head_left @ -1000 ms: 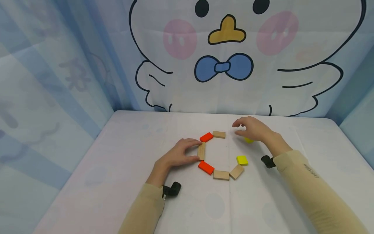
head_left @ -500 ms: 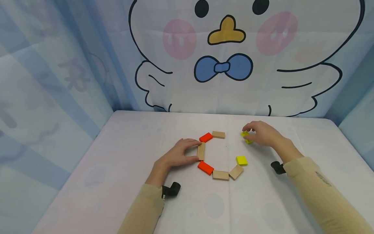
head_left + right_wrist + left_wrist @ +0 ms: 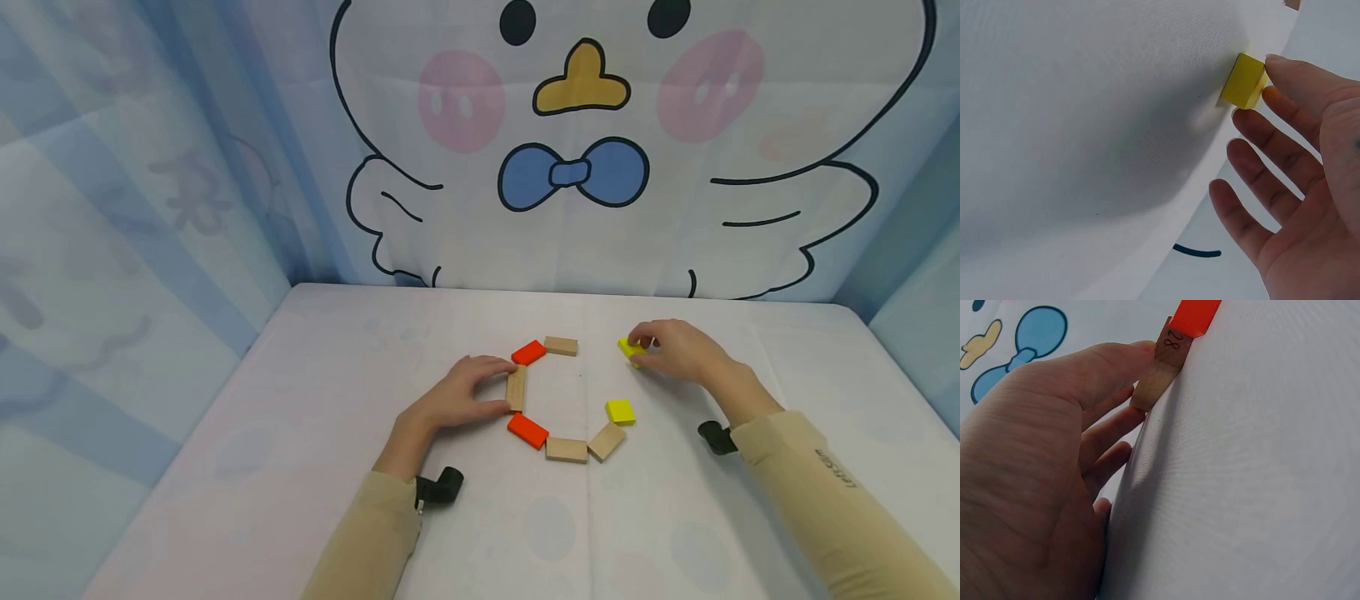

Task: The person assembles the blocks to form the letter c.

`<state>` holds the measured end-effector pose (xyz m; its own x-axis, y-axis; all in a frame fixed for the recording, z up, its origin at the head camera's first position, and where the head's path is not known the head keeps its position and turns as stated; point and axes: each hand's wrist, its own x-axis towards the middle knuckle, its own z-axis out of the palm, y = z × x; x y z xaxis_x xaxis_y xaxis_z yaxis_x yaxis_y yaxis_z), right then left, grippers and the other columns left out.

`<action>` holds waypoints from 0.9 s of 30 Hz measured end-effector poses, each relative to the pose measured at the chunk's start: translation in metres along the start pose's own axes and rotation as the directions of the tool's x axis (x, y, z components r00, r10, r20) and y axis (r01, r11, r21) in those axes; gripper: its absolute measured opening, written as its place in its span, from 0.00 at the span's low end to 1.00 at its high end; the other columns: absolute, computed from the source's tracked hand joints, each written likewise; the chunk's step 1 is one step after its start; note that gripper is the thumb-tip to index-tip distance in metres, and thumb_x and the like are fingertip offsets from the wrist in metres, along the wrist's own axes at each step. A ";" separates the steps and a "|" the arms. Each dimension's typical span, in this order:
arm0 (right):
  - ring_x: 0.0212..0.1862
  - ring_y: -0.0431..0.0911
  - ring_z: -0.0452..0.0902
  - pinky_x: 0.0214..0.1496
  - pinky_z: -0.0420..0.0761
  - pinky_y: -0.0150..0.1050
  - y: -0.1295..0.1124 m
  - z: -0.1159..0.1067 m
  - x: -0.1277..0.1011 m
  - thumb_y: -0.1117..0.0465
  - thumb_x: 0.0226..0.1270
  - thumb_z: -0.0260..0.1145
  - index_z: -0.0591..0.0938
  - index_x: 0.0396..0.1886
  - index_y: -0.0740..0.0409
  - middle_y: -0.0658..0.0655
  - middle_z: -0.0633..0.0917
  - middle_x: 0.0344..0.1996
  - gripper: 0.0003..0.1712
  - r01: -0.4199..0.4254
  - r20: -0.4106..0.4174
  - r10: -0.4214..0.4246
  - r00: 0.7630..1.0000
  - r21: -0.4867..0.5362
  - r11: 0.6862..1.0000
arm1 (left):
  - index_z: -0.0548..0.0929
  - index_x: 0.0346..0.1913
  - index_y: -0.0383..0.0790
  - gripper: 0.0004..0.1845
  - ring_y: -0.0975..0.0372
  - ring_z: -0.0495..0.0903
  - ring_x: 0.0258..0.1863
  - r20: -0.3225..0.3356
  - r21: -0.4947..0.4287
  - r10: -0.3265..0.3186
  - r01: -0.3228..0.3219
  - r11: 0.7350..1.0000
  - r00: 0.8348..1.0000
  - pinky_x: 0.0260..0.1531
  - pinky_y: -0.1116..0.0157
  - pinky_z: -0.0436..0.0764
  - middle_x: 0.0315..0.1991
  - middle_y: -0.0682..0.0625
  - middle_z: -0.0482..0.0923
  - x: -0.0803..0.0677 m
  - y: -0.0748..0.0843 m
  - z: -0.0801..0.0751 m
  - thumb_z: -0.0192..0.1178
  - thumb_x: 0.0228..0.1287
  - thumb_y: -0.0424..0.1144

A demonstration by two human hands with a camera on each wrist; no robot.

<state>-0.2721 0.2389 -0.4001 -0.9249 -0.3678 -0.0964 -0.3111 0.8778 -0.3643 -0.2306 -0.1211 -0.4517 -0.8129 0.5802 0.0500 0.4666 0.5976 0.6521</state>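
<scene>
Pinching a yellow block (image 3: 630, 347) between thumb and forefinger, the right hand (image 3: 678, 350) holds it on the white table (image 3: 300, 417), right of the far end of a part-formed ring of blocks; the remaining fingers spread loosely apart. The left hand (image 3: 457, 398) grips a plain wooden block (image 3: 516, 387) on the ring's left side, thumb at its near end and fingers at its far end. That block bears the number 28 in the left wrist view. An orange block (image 3: 529, 352) sits at its far end, another orange block (image 3: 528, 430) at its near end. A second yellow block (image 3: 620, 411) lies on the ring's right side.
</scene>
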 end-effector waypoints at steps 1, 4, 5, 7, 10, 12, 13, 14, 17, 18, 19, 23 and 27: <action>0.42 0.54 0.76 0.49 0.78 0.54 0.000 0.000 0.000 0.62 0.65 0.72 0.84 0.51 0.63 0.58 0.83 0.40 0.17 -0.003 -0.001 0.003 1.000 0.004 1.000 | 0.76 0.70 0.46 0.30 0.54 0.63 0.71 0.000 0.000 0.003 -0.003 1.000 1.000 0.74 0.48 0.53 0.70 0.48 0.70 0.000 0.000 0.000 0.66 0.66 0.46; 0.44 0.55 0.76 0.50 0.78 0.55 -0.002 0.001 0.000 0.62 0.65 0.72 0.83 0.52 0.63 0.59 0.83 0.42 0.17 -0.010 0.000 0.010 1.000 0.008 1.000 | 0.76 0.70 0.46 0.30 0.54 0.63 0.71 0.001 -0.003 0.010 -0.010 1.000 1.000 0.74 0.48 0.53 0.70 0.47 0.70 -0.001 0.000 -0.001 0.66 0.66 0.46; 0.44 0.55 0.76 0.51 0.78 0.55 -0.002 0.001 0.000 0.62 0.65 0.71 0.84 0.52 0.63 0.59 0.83 0.42 0.17 -0.009 0.000 0.009 1.000 0.013 1.000 | 0.76 0.69 0.45 0.30 0.53 0.63 0.71 0.001 -0.005 0.013 -0.013 1.000 1.000 0.74 0.48 0.53 0.70 0.47 0.70 -0.001 0.001 -0.001 0.67 0.66 0.46; 0.44 0.54 0.76 0.51 0.78 0.54 -0.004 0.002 0.000 0.63 0.66 0.71 0.84 0.52 0.63 0.59 0.83 0.43 0.16 -0.003 0.001 0.003 1.000 0.019 1.000 | 0.76 0.70 0.46 0.30 0.53 0.63 0.71 0.002 -0.006 0.012 -0.012 1.000 1.000 0.73 0.48 0.54 0.70 0.47 0.70 -0.001 0.000 -0.001 0.66 0.66 0.46; 0.41 0.52 0.76 0.47 0.79 0.50 -0.006 0.003 0.000 0.65 0.65 0.72 0.84 0.52 0.63 0.59 0.83 0.42 0.16 0.030 -0.003 -0.030 1.000 0.030 0.999 | 0.76 0.70 0.46 0.30 0.53 0.63 0.71 0.004 -0.006 0.009 -0.009 1.000 1.000 0.73 0.48 0.54 0.70 0.47 0.70 -0.001 0.000 -0.001 0.66 0.66 0.46; 0.38 0.50 0.75 0.44 0.79 0.48 -0.007 0.003 0.000 0.65 0.65 0.72 0.84 0.52 0.63 0.58 0.83 0.41 0.16 0.053 -0.005 -0.053 0.999 0.035 0.998 | 0.76 0.70 0.46 0.30 0.53 0.63 0.71 0.003 -0.006 0.008 -0.008 1.000 1.000 0.73 0.48 0.54 0.70 0.47 0.70 -0.001 0.001 -0.001 0.66 0.66 0.46; 0.37 0.50 0.75 0.43 0.79 0.47 -0.008 0.004 0.000 0.66 0.64 0.72 0.84 0.51 0.64 0.57 0.83 0.40 0.16 0.062 -0.006 -0.062 0.998 0.038 0.997 | 0.76 0.70 0.46 0.30 0.53 0.63 0.71 0.003 -0.005 0.007 -0.007 1.000 1.000 0.73 0.48 0.54 0.70 0.47 0.70 -0.001 0.001 -0.001 0.67 0.66 0.46; 0.37 0.49 0.75 0.43 0.79 0.46 -0.009 0.004 0.001 0.66 0.64 0.72 0.84 0.51 0.64 0.57 0.83 0.40 0.16 0.070 -0.006 -0.069 0.998 0.041 0.997 | 0.76 0.70 0.46 0.30 0.53 0.63 0.71 0.003 -0.004 0.008 -0.008 1.000 1.000 0.73 0.48 0.54 0.70 0.47 0.70 -0.001 0.001 -0.001 0.67 0.66 0.46; 0.37 0.49 0.75 0.43 0.78 0.45 -0.012 0.006 0.003 0.66 0.65 0.72 0.84 0.51 0.63 0.57 0.83 0.40 0.16 0.075 -0.004 -0.075 0.997 0.047 0.996 | 0.76 0.70 0.46 0.30 0.53 0.63 0.71 0.001 -0.004 0.011 -0.011 1.000 1.000 0.74 0.48 0.53 0.70 0.48 0.70 0.000 0.000 0.000 0.67 0.66 0.46; 0.37 0.49 0.75 0.43 0.78 0.45 -0.013 0.007 0.003 0.65 0.65 0.72 0.84 0.51 0.63 0.56 0.83 0.40 0.16 0.079 -0.004 -0.079 0.997 0.049 0.996 | 0.76 0.70 0.46 0.30 0.54 0.63 0.71 0.001 -0.004 0.011 -0.011 1.000 1.000 0.74 0.48 0.52 0.70 0.48 0.70 0.000 -0.001 0.000 0.67 0.66 0.46; 0.37 0.48 0.75 0.43 0.78 0.45 -0.013 0.008 0.004 0.65 0.65 0.72 0.84 0.51 0.63 0.56 0.83 0.40 0.15 0.083 -0.006 -0.083 0.997 0.051 0.995 | 0.76 0.70 0.46 0.30 0.54 0.63 0.71 0.001 -0.003 0.010 -0.010 1.000 1.000 0.74 0.48 0.52 0.70 0.48 0.70 0.000 -0.001 0.000 0.67 0.66 0.46; 0.36 0.48 0.74 0.42 0.78 0.45 -0.016 0.010 0.006 0.66 0.64 0.72 0.84 0.50 0.63 0.56 0.83 0.39 0.15 0.108 -0.016 -0.107 0.994 0.058 0.992 | 0.76 0.70 0.46 0.30 0.54 0.63 0.71 0.002 -0.006 0.004 -0.004 1.000 1.000 0.74 0.48 0.52 0.70 0.48 0.70 0.000 0.000 0.000 0.67 0.66 0.46; 0.36 0.48 0.74 0.42 0.78 0.44 -0.020 0.013 0.008 0.66 0.65 0.71 0.85 0.51 0.63 0.56 0.83 0.40 0.15 0.116 -0.019 -0.115 0.993 0.065 0.991 | 0.76 0.70 0.46 0.30 0.54 0.63 0.71 0.003 -0.007 0.002 -0.002 1.000 1.000 0.74 0.48 0.52 0.70 0.48 0.70 0.000 0.001 -0.001 0.66 0.66 0.46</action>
<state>-0.2709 0.2146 -0.4053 -0.8872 -0.4599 -0.0359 -0.4011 0.8076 -0.4323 -0.2302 -0.1212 -0.4504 -0.8111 0.5829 0.0489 0.4657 0.5929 0.6569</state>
